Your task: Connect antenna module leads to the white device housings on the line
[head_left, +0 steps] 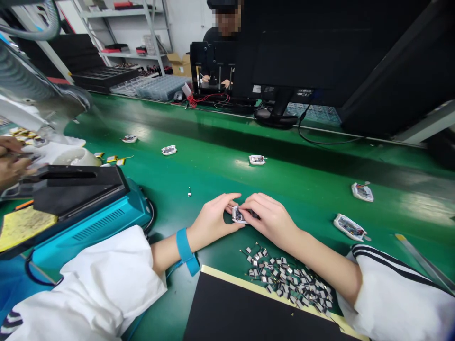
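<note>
**Near edge:** a flat black board [227, 310] with a cream tape border lying closest, a loose heap of tiny silver-and-black metal parts [286, 274] spreading just beyond it.
**Wrist:** a bright blue wrist strap [184, 246] circling the left wrist.
**Hands:** the left hand [213, 222] and right hand [269, 219] closing toward each other, both gripping from opposite sides.
**Held piece:** a small white-framed rectangular module [237, 214] sitting between the fingertips, just above the green counter [213, 177], partly hidden by the right hand.
**Step in hand:** seemingly close fingertip work on the module, the exact action hidden.
**Next move calling for:** a steady pinch and fine finger control, judging by the module's small size.
**Left side:** a teal machine with a black lid [80, 189] standing beside the left forearm, a co-worker's hand [12, 163] working beyond it.
**Mid counter:** similar white-framed modules [350, 227] lying well apart across the green surface.
**Far side:** a black monitor [284, 61] standing on its base, a seated person [220, 35] and grey metal shelves [131, 54] showing behind.
</note>
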`<act>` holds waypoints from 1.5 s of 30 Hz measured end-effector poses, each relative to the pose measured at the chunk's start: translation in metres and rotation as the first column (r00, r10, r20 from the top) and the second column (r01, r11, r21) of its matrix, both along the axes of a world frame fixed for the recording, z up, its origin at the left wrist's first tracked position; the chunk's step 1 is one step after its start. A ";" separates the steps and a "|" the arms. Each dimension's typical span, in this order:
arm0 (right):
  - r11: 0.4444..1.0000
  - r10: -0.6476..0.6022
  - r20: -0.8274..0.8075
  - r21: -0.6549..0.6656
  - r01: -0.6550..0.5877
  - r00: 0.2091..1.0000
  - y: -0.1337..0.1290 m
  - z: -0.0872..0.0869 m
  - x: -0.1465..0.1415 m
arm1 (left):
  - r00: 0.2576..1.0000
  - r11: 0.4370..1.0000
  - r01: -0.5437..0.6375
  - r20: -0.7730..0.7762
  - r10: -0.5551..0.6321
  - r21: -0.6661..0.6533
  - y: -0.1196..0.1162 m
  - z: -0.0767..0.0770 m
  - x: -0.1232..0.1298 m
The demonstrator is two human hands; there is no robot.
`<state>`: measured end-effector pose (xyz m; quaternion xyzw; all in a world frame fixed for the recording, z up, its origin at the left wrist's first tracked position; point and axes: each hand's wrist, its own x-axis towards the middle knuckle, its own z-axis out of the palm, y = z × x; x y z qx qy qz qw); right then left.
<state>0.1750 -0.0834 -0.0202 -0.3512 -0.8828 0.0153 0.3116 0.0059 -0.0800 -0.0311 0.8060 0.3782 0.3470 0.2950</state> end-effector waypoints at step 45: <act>0.971 -0.044 -0.009 -0.237 0.040 0.999 0.014 -0.011 0.002 | 0.998 0.952 0.010 0.064 0.010 -0.307 0.007 -0.001 0.001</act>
